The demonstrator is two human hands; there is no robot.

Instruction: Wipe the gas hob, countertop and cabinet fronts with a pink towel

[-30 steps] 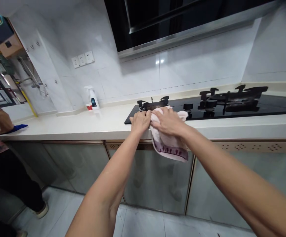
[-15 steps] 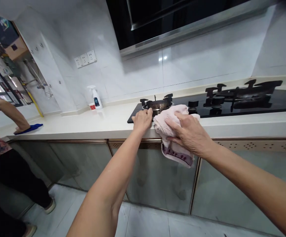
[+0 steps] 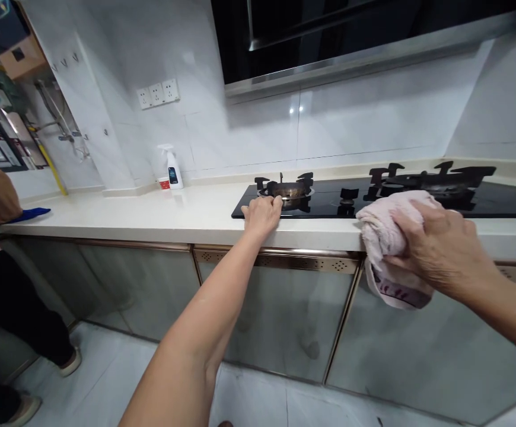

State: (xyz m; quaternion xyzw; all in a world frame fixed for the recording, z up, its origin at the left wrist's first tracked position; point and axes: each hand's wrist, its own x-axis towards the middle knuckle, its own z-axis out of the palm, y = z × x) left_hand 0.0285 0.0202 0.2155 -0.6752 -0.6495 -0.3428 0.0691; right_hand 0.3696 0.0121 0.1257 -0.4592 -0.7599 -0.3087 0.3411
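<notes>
My right hand (image 3: 440,249) is closed on a pale pink towel (image 3: 389,237), which is bunched against the front edge of the white countertop (image 3: 204,219). The towel's lower end, with a purple patterned band, hangs in front of the cabinet. My left hand (image 3: 262,214) holds nothing and rests at the front left part of the black gas hob (image 3: 322,204), fingers stretched over its edge. Just behind that hand is the left burner (image 3: 287,190); the right burner (image 3: 427,181) lies beyond the towel. A hob knob (image 3: 348,196) sits between them.
A white spray bottle (image 3: 173,169) and a small red-and-white container (image 3: 164,184) stand against the wall. At far left, another person's hand presses a blue cloth (image 3: 31,214) on the counter. A range hood (image 3: 329,41) overhangs the hob; cabinet doors (image 3: 284,314) are below.
My right hand has moved the towel to the right along the counter's front edge, away from my left hand. My left hand stays at the hob. The other person's blue cloth appears further left.
</notes>
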